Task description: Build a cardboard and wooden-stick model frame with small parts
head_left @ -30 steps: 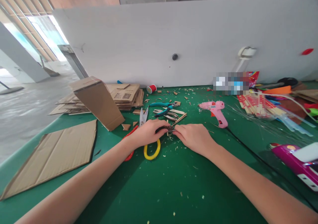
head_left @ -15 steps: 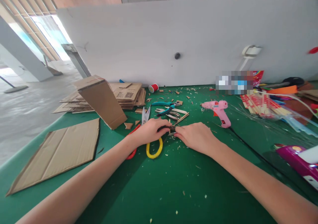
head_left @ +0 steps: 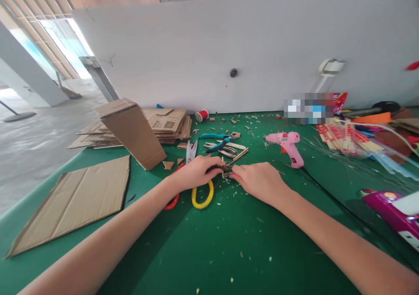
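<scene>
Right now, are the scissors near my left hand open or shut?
Open. The scissors have their blade tips spread in a V, and the red handle and yellow handle stand apart; the left hand hides their middle.

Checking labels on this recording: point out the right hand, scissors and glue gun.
Right hand [head_left: 257,178], head view: back of the hand.
Scissors [head_left: 202,206], head view: yellow handle loop.
Glue gun [head_left: 290,143], head view: pink body.

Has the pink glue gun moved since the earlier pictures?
No, the pink glue gun shows no shift in any direction against the black round fitting on the wall panel.
</scene>
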The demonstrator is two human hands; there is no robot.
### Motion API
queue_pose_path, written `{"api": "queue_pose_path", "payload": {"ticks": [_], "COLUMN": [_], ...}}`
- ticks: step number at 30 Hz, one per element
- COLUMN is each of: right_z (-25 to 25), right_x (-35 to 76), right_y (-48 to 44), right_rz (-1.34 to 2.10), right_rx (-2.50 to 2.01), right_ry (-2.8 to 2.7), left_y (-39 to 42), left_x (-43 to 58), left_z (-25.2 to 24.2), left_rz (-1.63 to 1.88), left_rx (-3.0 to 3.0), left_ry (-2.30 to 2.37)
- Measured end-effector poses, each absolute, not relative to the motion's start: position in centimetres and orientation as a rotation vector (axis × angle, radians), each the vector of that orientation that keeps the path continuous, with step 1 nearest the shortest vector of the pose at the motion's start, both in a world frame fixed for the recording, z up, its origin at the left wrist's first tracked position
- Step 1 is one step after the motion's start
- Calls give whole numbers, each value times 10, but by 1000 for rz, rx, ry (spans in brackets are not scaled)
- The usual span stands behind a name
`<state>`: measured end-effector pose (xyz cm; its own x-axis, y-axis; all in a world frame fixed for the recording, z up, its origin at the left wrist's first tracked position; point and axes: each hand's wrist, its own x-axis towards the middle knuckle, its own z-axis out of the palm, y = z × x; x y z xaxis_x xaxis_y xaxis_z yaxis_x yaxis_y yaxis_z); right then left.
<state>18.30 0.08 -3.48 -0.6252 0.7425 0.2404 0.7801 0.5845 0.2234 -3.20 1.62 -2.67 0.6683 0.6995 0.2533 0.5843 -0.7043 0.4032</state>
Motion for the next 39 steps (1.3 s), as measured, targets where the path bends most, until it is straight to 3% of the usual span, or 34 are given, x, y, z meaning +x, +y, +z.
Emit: {"api": "queue_pose_path", "payload": {"ticks": [39], "right_z": [-36], "right_x": [185], "right_y": [-1], "right_rz": [-464], "right_rx": [-1339], "right_ry": [-2652], "left_y": [12], "left_x": [-36], "left_z": [-27], "left_rz": [483], "left_rx": [2595], "left_ry": [1141]}}
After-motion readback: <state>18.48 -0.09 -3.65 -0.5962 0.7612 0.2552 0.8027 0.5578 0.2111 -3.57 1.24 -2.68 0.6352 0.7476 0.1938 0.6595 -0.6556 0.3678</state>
